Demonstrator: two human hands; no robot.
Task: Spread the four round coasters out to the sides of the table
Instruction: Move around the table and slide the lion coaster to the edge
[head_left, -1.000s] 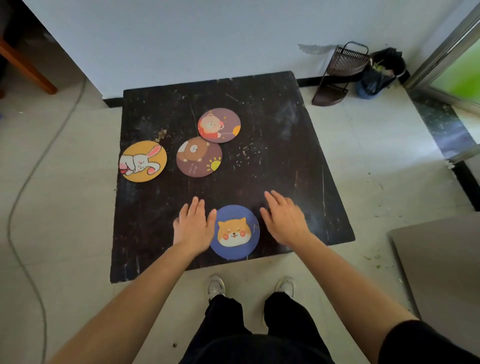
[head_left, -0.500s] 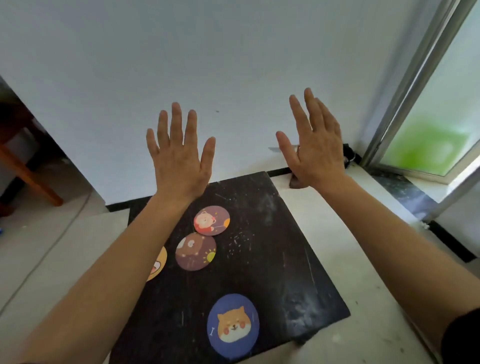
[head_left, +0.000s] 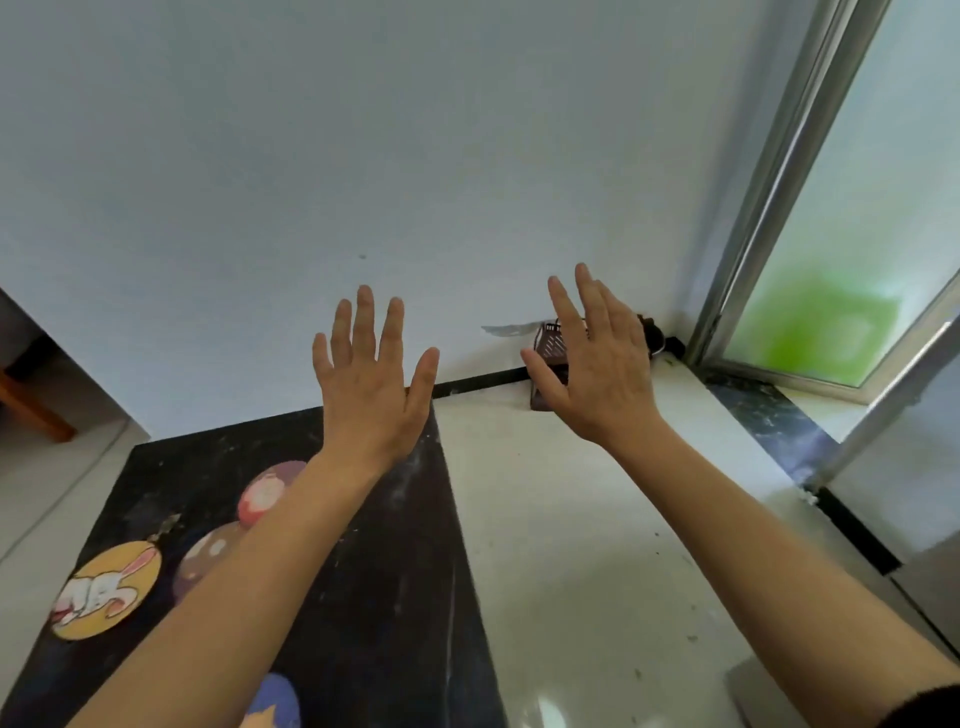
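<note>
Both hands are raised in the air before the wall, fingers spread, holding nothing: my left hand (head_left: 371, 379) over the far right corner of the low black table (head_left: 379, 597), my right hand (head_left: 597, 364) out past it above the floor. On the table lie a yellow rabbit coaster (head_left: 106, 590) at the left edge, a brown bear coaster (head_left: 205, 561) and a purple coaster with a pink animal (head_left: 265, 493), both partly hidden by my left forearm. A blue dog coaster (head_left: 278, 701) shows at the bottom edge.
A dark wire rack (head_left: 545, 348) stands on the white floor by the wall behind my right hand. A sliding glass door with a metal frame (head_left: 769, 171) fills the right. A wooden furniture leg (head_left: 31, 410) is at far left.
My hands left the table beside the blue dog coaster and rose in front of the wall. The view tilted up, then swung right, so the table slid to the lower left.
</note>
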